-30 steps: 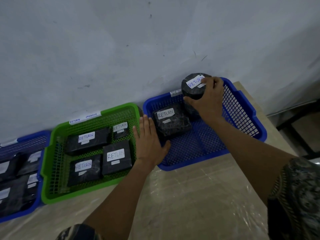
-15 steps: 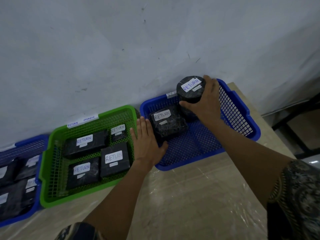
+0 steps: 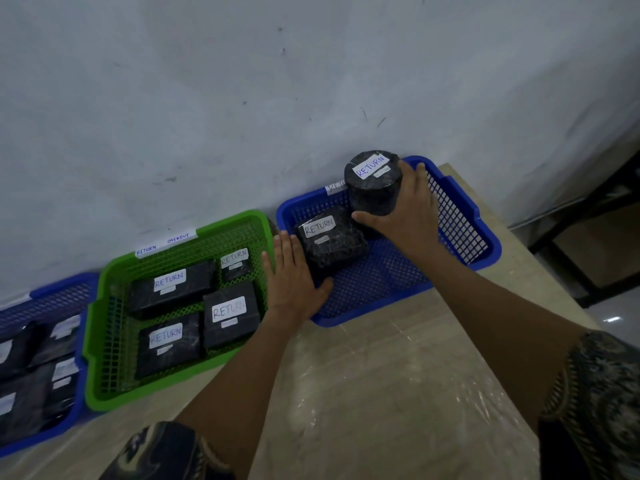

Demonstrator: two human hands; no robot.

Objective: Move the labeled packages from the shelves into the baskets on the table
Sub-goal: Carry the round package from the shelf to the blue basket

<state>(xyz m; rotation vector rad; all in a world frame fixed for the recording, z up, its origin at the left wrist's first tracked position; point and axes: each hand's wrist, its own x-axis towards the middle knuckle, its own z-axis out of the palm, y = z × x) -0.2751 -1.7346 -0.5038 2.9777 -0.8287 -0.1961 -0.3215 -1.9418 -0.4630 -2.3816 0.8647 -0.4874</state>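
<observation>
At 12 o'clock our left hand (image 3: 294, 282), grip wide, lies flat on the blue basket (image 3: 381, 296). At 10 o'clock the green basket (image 3: 91, 344) holds four RETURN packages (image 3: 166, 344). At 1 o'clock our right hand (image 3: 405, 216) closes its grip on the round package (image 3: 372, 188) at the blue basket's far end, beside a flat package (image 3: 332, 240). Glossy worktop (image 3: 381, 393); grey wall (image 3: 242, 116) behind.

Your right hand (image 3: 401, 216) grips the black film-wrapped cylindrical package (image 3: 372, 188), upright with a white RETURN label on top, at the back of the blue plastic mesh basket (image 3: 460, 216), just beside a flat black wrapped package (image 3: 330, 240). Your left hand (image 3: 294, 282) lies flat, fingers straight, where that basket's rim meets the green plastic mesh basket (image 3: 104, 341), which holds four black labelled packages (image 3: 169, 289)
</observation>
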